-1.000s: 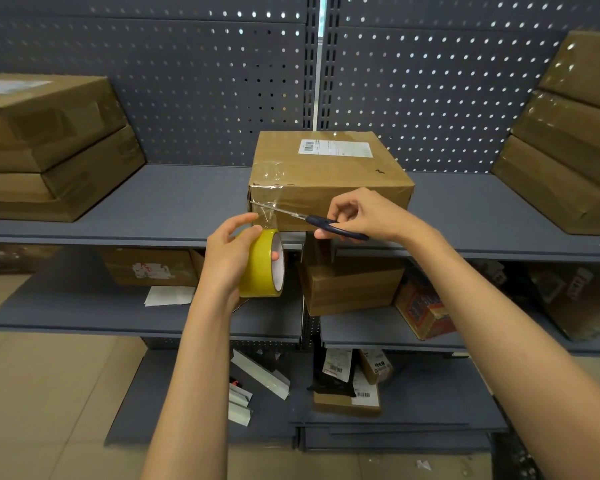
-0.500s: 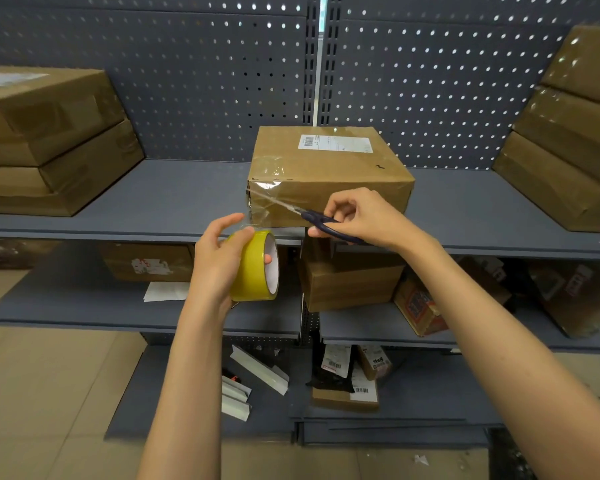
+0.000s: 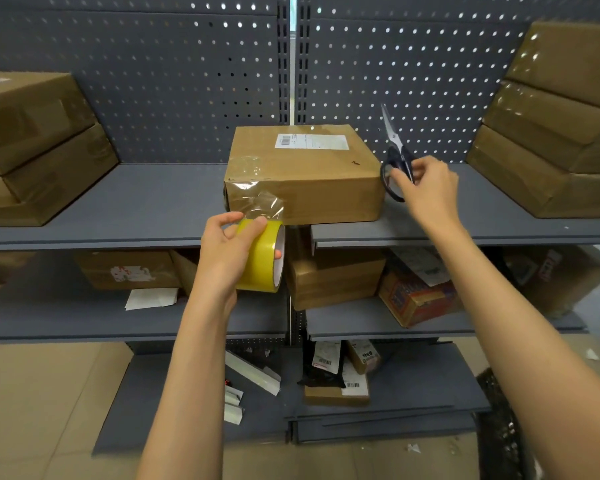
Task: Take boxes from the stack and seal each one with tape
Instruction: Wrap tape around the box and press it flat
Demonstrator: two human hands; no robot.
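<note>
Grey shelving [image 3: 153,199] with a pegboard back stands in front of me, several shelves deep. Stacked brown boxes [image 3: 39,147] sit at the left end of the top shelf, another stack [image 3: 551,140] at the right end. Lower shelves hold more boxes, loose papers and small packets.

The box [image 3: 305,174] I am working on sits in the middle of the top shelf, across the seam between two shelf boards, white label on top toward the back. Clear tape [image 3: 253,188] wraps over its front left corner; a loose end hangs crinkled down the front face.

My left hand [image 3: 229,254] grips the yellow tape roll [image 3: 262,258] just below that corner, fingers curled over the roll, a fingertip showing through its core.

My right hand [image 3: 426,188] is just beside the box's right side and pinches the dark handles of the scissors [image 3: 397,157], blades together, pointing up.
</note>
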